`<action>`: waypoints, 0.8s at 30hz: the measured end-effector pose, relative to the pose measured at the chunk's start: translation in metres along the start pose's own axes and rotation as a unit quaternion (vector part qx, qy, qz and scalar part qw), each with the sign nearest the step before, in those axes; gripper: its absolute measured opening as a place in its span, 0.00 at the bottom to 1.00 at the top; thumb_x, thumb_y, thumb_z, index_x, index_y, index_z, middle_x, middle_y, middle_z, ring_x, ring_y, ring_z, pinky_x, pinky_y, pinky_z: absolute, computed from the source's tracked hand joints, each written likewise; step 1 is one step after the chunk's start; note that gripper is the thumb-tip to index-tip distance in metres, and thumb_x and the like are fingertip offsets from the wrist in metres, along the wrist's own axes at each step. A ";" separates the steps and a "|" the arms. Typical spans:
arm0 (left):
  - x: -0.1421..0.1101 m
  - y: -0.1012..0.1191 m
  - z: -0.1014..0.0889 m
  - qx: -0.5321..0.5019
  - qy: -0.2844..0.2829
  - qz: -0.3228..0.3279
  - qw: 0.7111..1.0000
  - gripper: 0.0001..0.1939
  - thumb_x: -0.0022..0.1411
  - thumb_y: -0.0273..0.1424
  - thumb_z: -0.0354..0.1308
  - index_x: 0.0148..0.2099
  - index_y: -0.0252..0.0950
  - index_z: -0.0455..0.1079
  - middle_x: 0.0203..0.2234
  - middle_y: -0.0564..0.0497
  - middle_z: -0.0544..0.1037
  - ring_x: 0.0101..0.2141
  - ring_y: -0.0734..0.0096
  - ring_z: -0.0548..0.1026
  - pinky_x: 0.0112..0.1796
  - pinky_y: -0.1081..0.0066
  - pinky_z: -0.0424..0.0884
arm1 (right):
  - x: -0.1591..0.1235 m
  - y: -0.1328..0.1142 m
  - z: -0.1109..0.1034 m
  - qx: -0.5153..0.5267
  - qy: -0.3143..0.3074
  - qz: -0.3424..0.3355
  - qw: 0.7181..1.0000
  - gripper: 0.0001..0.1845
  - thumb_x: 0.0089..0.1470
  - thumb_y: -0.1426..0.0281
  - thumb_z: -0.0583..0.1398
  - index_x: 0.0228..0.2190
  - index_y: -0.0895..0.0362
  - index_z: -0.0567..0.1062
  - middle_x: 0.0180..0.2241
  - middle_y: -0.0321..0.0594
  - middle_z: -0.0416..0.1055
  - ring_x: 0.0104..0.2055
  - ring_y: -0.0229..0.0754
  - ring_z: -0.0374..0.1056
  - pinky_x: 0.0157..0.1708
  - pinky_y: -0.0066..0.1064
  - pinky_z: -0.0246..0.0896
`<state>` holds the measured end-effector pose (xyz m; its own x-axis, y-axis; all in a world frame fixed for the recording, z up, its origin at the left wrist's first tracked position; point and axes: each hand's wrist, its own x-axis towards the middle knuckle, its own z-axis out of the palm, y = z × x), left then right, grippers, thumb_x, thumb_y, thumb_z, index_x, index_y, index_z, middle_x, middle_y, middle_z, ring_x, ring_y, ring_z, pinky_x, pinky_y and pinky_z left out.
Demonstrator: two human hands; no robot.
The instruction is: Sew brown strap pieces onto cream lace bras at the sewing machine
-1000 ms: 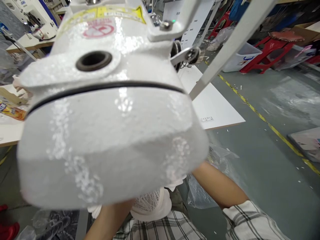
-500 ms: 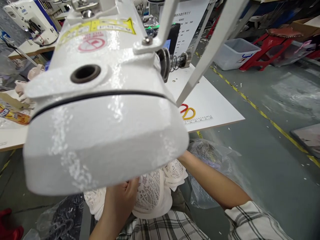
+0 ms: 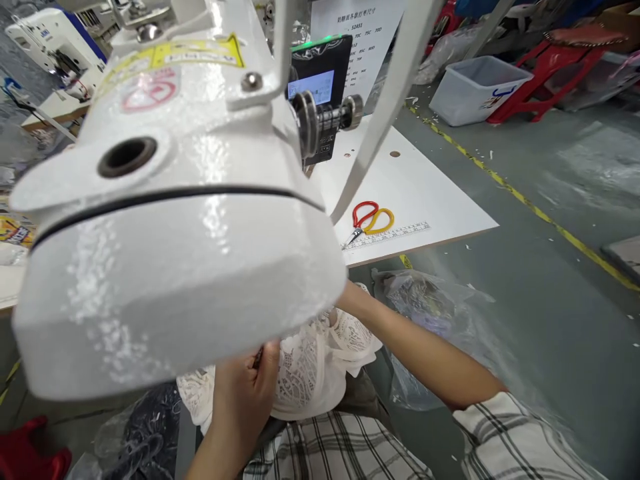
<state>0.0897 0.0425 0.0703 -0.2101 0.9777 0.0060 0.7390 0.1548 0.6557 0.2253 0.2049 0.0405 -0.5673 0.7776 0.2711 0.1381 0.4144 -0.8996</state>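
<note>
Nearest the camera is the white machine head (image 3: 180, 287), a rounded cover that fills the left and centre of the view. Below its lower edge, the left hand (image 3: 245, 390) is positioned at the white lace garment (image 3: 300, 373). Left grip: clamped on the garment, fingers curled in and thumb laid beside them, lace showing on both sides of the hand (the fingertips are partly covered by the machine head). The right forearm extends inward from the plaid sleeve; the right hand (image 3: 344, 297) is mostly concealed behind the machine head, next to the garment's right-hand part. Right grip: cannot be determined, whether apart or together. The garment is located below the machine head, between the hands and in front of the plaid shirt (image 3: 340, 447).

Beyond the right forearm, the white tabletop (image 3: 430, 193) carries scissors (image 3: 367, 220) with one red and one yellow handle loop, blades directed toward the machine head. A ruler scale (image 3: 400, 233) runs along the near edge, beside the scissors. A clear plastic bag (image 3: 425, 307) is on the floor. Behind the machine head stand a lit display (image 3: 317, 87) and a printed sheet (image 3: 353, 40). Farther off are a translucent bin (image 3: 477, 93) and a red stool (image 3: 555, 73).
</note>
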 end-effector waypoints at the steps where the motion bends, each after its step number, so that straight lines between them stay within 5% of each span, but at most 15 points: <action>1: 0.001 0.000 0.000 0.007 -0.001 0.006 1.000 0.18 0.67 0.39 0.49 0.49 0.39 0.77 0.14 0.55 0.73 0.14 0.70 0.68 0.16 0.73 0.61 | 0.000 0.001 0.000 0.001 0.000 0.001 1.000 0.01 0.49 0.72 0.60 0.28 0.53 0.73 0.32 0.38 0.69 0.35 0.42 0.67 0.35 0.34 0.65; 8: 0.002 -0.005 -0.001 0.015 0.017 0.044 0.999 0.14 0.67 0.35 0.51 0.45 0.41 0.78 0.37 0.51 0.84 0.33 0.66 0.81 0.31 0.73 0.75 | 0.002 0.006 0.004 0.022 0.008 -0.031 0.999 0.02 0.48 0.72 0.60 0.28 0.58 0.73 0.37 0.42 0.70 0.40 0.43 0.67 0.40 0.34 0.63; 19: -0.004 -0.018 0.005 0.059 0.076 0.032 0.995 0.16 0.67 0.36 0.52 0.53 0.38 0.72 0.44 0.46 0.81 0.37 0.64 0.80 0.33 0.71 0.74 | 0.000 -0.002 0.007 0.007 0.027 0.006 1.000 0.04 0.48 0.75 0.60 0.30 0.58 0.73 0.39 0.40 0.71 0.41 0.42 0.66 0.39 0.31 0.60; 24: -0.007 -0.018 0.006 0.027 0.037 0.032 0.998 0.15 0.68 0.34 0.51 0.54 0.38 0.70 0.32 0.50 0.82 0.28 0.70 0.78 0.26 0.74 0.70 | -0.005 -0.007 0.007 0.006 0.029 0.019 0.999 0.02 0.51 0.71 0.59 0.28 0.57 0.72 0.36 0.40 0.69 0.36 0.41 0.66 0.36 0.32 0.59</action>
<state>0.0818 0.0337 0.0544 -0.2074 0.9728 0.1032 0.7849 0.1025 0.6111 0.2218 0.1953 0.0428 -0.5131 0.8193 0.2558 0.1491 0.3786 -0.9135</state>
